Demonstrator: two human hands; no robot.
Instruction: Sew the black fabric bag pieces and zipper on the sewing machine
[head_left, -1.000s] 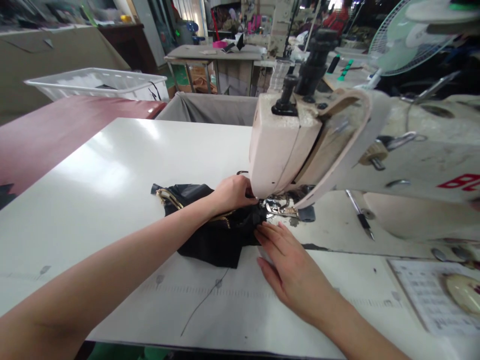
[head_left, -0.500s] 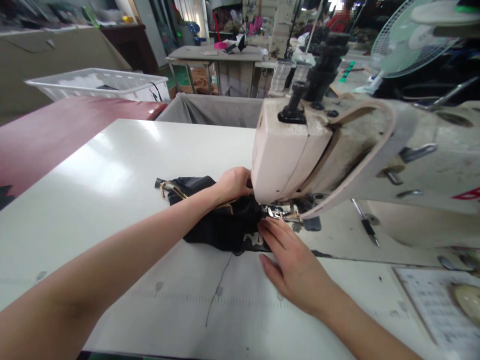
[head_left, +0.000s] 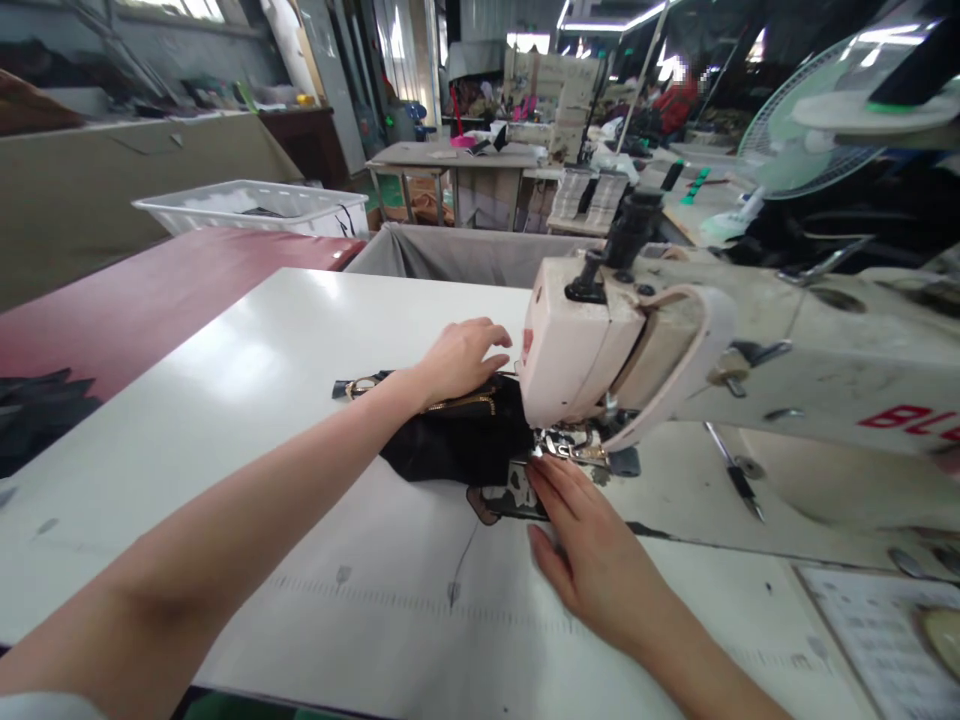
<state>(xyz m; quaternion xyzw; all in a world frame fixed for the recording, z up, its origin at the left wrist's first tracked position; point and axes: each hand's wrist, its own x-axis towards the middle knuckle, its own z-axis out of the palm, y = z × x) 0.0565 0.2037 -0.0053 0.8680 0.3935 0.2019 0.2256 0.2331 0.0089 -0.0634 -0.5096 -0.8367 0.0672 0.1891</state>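
I see the cloth (head_left: 457, 442) crosswise, left hand (head_left: 461, 356) spread at its far edge, right hand (head_left: 589, 540) flat by its right end.

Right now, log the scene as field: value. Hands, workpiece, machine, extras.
left hand: fingers spread, at the far side of the black fabric; contact unclear
right hand: palm down, fingertips beside the presser foot
workpiece: black fabric with gold zipper, right edge at the presser foot
machine: sewing machine, head to the right of the left hand
thread: loose, on the white tabletop
pen: right of the presser foot
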